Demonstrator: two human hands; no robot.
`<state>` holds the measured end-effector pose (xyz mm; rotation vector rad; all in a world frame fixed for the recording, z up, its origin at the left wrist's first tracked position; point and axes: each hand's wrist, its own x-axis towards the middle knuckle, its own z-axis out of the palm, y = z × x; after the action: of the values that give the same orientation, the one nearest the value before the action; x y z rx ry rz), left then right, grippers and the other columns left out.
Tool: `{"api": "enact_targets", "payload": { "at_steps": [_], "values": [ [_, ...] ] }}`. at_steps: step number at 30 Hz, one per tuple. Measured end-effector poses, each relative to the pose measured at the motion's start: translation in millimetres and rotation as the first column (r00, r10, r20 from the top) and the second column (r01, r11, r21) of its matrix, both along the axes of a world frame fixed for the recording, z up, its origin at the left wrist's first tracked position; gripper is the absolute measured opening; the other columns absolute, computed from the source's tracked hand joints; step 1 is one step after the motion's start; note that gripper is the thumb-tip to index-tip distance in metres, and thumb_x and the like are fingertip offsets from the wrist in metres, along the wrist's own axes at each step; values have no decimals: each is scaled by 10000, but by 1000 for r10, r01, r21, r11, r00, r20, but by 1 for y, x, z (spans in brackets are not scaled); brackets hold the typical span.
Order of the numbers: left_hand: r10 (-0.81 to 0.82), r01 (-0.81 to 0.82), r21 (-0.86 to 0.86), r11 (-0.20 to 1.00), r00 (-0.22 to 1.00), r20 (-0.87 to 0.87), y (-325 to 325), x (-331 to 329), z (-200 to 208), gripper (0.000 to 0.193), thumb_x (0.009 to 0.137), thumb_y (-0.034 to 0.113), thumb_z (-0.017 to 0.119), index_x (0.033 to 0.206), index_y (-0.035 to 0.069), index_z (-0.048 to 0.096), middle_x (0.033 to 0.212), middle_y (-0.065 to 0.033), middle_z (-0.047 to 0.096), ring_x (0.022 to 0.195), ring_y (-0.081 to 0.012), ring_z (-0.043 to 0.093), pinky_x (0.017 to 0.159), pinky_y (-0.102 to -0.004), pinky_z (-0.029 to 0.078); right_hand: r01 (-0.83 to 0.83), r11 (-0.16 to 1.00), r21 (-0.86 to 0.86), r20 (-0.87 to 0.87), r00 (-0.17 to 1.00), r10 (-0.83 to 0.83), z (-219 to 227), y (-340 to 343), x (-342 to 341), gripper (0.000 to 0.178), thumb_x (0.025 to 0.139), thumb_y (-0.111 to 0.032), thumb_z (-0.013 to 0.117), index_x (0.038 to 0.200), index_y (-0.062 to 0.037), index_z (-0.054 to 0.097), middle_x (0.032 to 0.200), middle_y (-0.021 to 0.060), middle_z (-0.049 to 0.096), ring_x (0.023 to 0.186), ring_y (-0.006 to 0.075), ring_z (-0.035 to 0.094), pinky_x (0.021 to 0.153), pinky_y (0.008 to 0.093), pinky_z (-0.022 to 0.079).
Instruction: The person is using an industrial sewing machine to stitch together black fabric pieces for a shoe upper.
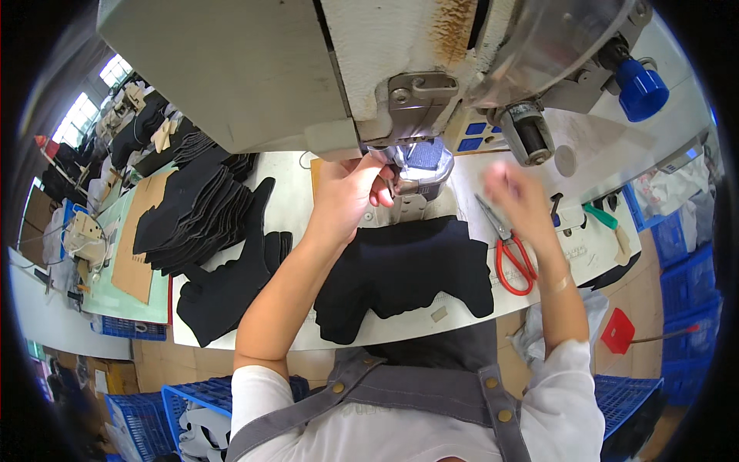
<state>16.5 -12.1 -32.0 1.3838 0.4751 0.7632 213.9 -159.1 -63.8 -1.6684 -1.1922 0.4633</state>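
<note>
My left hand (pixel 346 196) is up at the lit needle area of a large pale sewing machine (pixel 231 77). Its fingers are pinched together beside the presser foot, around something too small to name. To the right of the machine's bed, my right hand (pixel 519 200) is raised and smeared by motion, above red-handled scissors (pixel 506 234) lying on the white table (pixel 416 327). What its fingers do does not show. A black fabric piece (pixel 404 269) with a wavy near edge lies in front of the machine, between my forearms.
A tall stack of black cut pieces (pixel 192 219) fills the left side, with a loose black piece (pixel 223 300) nearer. A green-handled tool (pixel 600 215) lies at the right. Blue baskets (pixel 138 423) stand below, and a red dustpan (pixel 618 331) rests on the floor.
</note>
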Motion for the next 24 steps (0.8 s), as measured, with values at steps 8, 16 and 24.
{"api": "enact_targets", "payload": {
  "at_steps": [8, 16, 24],
  "values": [
    [163, -164, 16, 986, 984, 69, -6, 3, -4, 244, 869, 169, 473, 686, 11, 508, 552, -67, 531, 430, -105, 503, 405, -204, 370, -49, 963, -265, 585, 786, 201, -11, -62, -67, 627, 633, -266, 720, 1132, 7, 457, 914, 138, 464, 832, 305, 502, 713, 359, 420],
    [646, -663, 46, 748, 741, 184, -32, -91, -23, 329, 854, 293, 525, 693, 8, 496, 482, -24, 463, 399, -88, 419, 417, -200, 319, 107, 992, -61, 542, 838, -57, -15, -57, -78, 257, 669, -40, 665, 849, -11, 484, 732, 106, 484, 600, 207, 476, 555, 292, 389],
    [845, -841, -136, 524, 533, -36, -80, -183, -110, 251, 869, 242, 516, 884, 4, 436, 665, -68, 511, 432, -91, 471, 419, -201, 342, -10, 994, 110, 68, 998, 3, 18, -44, -73, 145, 808, -58, 569, 858, -42, 434, 696, -10, 431, 597, 50, 395, 541, 174, 322]
  ]
}}
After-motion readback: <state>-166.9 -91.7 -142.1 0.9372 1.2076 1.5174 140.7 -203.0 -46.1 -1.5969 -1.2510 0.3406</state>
